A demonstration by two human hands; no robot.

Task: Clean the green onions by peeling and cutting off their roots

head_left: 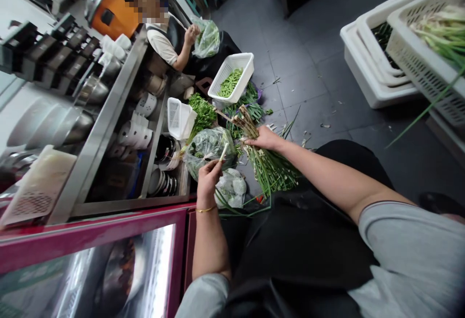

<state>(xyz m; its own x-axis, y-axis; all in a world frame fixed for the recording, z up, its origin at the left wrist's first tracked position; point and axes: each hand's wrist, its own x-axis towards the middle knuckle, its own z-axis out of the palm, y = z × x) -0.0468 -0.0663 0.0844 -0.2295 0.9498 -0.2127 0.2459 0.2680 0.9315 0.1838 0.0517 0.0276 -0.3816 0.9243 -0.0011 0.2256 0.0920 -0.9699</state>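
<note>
My right hand (268,139) is closed around a bunch of scallions (271,168). Their brownish root ends point away from me, and the long green leaves hang down toward my lap. My left hand (209,176), with a bracelet at the wrist, pinches a short pale stick-like thing (224,152) that points up; its exact kind is unclear. Just beyond that hand lies a clear plastic bag of green leaves (203,146). Closer to me, a bag with white netted pieces (232,188) rests below the scallions.
Ahead, a co-worker (163,42) holds a bag of greens (207,39). Nearby are a white basket of green pods (250,61), leafy herbs (201,112) and a small white basket (178,119). Metal shelving (119,100) stands left, white crates (363,76) right. Scraps litter the dark tiles (308,66).
</note>
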